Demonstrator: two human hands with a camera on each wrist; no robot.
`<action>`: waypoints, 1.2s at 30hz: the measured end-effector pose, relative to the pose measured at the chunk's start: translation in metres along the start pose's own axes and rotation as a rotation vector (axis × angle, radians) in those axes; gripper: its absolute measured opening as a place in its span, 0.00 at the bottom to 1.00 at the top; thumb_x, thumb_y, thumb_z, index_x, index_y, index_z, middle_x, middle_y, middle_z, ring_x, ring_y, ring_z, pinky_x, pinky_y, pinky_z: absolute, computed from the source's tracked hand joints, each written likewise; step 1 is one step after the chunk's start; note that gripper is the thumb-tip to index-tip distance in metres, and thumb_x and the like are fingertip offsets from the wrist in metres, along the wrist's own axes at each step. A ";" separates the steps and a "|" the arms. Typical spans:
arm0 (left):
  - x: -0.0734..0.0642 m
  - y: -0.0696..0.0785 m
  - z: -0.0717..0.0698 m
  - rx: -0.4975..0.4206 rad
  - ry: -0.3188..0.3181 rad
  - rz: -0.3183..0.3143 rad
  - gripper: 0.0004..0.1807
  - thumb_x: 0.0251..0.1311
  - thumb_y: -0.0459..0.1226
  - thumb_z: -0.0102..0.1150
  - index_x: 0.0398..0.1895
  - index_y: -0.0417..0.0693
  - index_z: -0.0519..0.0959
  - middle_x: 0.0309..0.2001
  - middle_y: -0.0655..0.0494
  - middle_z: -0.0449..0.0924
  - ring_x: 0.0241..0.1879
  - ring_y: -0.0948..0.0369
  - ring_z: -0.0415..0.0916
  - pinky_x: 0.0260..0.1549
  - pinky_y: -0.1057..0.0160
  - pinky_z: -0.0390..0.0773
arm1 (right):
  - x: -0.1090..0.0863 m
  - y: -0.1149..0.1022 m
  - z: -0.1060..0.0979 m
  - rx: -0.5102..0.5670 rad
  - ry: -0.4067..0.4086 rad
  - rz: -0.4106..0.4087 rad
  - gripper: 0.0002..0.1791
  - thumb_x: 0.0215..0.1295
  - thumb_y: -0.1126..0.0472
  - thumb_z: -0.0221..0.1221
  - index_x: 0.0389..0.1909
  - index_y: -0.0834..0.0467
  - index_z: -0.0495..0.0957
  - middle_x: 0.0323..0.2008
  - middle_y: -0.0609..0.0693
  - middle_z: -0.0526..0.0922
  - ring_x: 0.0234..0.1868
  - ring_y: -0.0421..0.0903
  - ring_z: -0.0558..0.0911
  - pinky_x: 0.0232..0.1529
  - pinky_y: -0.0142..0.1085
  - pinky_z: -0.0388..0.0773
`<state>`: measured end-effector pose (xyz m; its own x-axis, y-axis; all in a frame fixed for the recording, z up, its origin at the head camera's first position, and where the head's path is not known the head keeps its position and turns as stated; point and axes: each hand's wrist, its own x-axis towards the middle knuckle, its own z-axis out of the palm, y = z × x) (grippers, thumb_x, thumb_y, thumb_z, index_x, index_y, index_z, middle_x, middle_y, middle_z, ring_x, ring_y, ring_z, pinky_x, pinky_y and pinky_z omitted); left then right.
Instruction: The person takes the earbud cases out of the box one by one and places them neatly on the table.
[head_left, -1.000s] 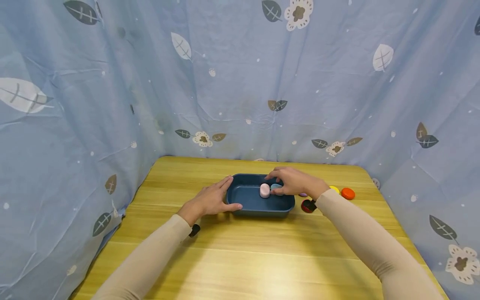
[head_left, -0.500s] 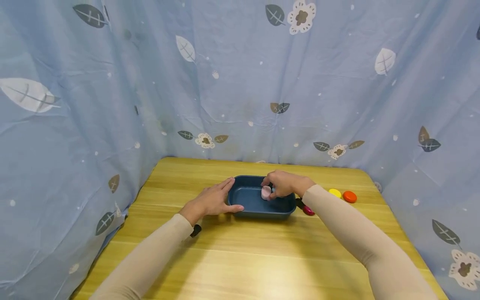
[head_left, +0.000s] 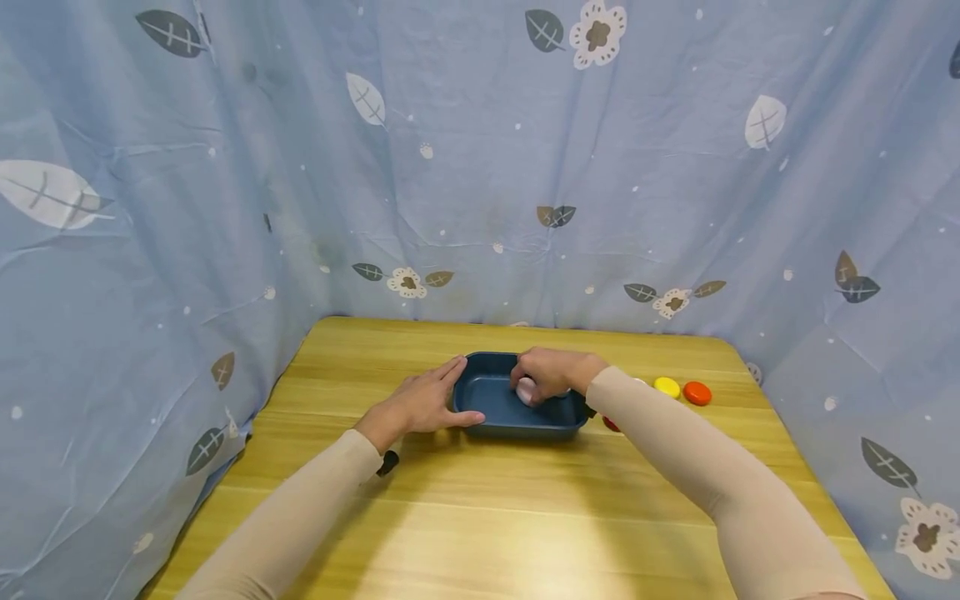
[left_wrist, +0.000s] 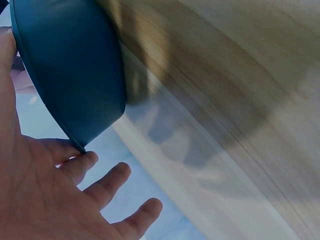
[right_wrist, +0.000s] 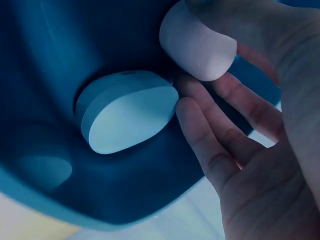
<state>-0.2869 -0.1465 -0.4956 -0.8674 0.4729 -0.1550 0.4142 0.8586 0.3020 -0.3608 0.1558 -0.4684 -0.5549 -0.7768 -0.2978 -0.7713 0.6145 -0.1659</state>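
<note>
A dark blue rectangular tray [head_left: 517,432] stands on the wooden table. My left hand [head_left: 423,400] is spread at its left end, thumb along the near rim; in the left wrist view the tray wall [left_wrist: 75,65] shows with the fingertips touching the rim. Inside the tray my right hand [head_left: 551,371] pinches a pale pink rounded block [right_wrist: 197,47] between thumb and fingers. Right beside those fingers, a light blue rounded block [right_wrist: 132,120] with a flat face rests on the tray floor; the hand mostly hides it in the head view.
To the tray's right lie a yellow rounded piece [head_left: 667,387] and an orange-red one [head_left: 697,393]. A dark red piece [head_left: 611,423] is partly covered by the right sleeve. A blue patterned curtain [head_left: 480,167] surrounds the table.
My right hand has shifted left from the light blue block to the pale pink one and grips it, tilting it slightly. The left hand keeps its place on the tray.
</note>
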 end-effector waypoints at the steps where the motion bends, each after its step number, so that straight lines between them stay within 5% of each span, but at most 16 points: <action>1: 0.000 0.001 0.000 -0.003 -0.001 0.002 0.69 0.71 0.82 0.59 1.00 0.55 0.46 0.99 0.54 0.46 0.94 0.42 0.59 0.88 0.28 0.65 | 0.000 0.000 0.001 0.006 -0.005 0.000 0.23 0.77 0.62 0.76 0.70 0.55 0.91 0.63 0.53 0.94 0.61 0.50 0.89 0.73 0.49 0.88; 16: 0.001 0.005 0.005 -0.014 -0.006 0.011 0.69 0.71 0.81 0.60 1.00 0.56 0.46 0.99 0.55 0.46 0.94 0.41 0.58 0.89 0.27 0.64 | -0.014 0.000 -0.001 0.119 0.063 0.076 0.29 0.77 0.59 0.76 0.76 0.59 0.85 0.71 0.56 0.89 0.63 0.51 0.87 0.75 0.51 0.87; 26: 0.000 0.004 0.005 -0.011 -0.001 0.012 0.69 0.71 0.82 0.59 1.00 0.54 0.45 0.99 0.54 0.45 0.95 0.41 0.58 0.89 0.28 0.65 | -0.050 0.002 -0.017 0.176 0.207 0.039 0.30 0.75 0.61 0.78 0.75 0.61 0.85 0.70 0.59 0.87 0.56 0.51 0.91 0.62 0.46 0.93; 36: -0.002 0.001 0.001 -0.011 -0.008 0.011 0.68 0.73 0.81 0.59 1.00 0.55 0.43 0.99 0.54 0.42 0.96 0.42 0.55 0.89 0.30 0.65 | -0.094 0.019 -0.015 0.239 0.338 0.057 0.28 0.73 0.62 0.78 0.72 0.58 0.87 0.69 0.58 0.88 0.55 0.54 0.92 0.61 0.54 0.94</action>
<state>-0.2844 -0.1461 -0.4961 -0.8606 0.4837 -0.1591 0.4203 0.8512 0.3144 -0.3276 0.2381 -0.4295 -0.6963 -0.7177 0.0063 -0.6644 0.6413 -0.3839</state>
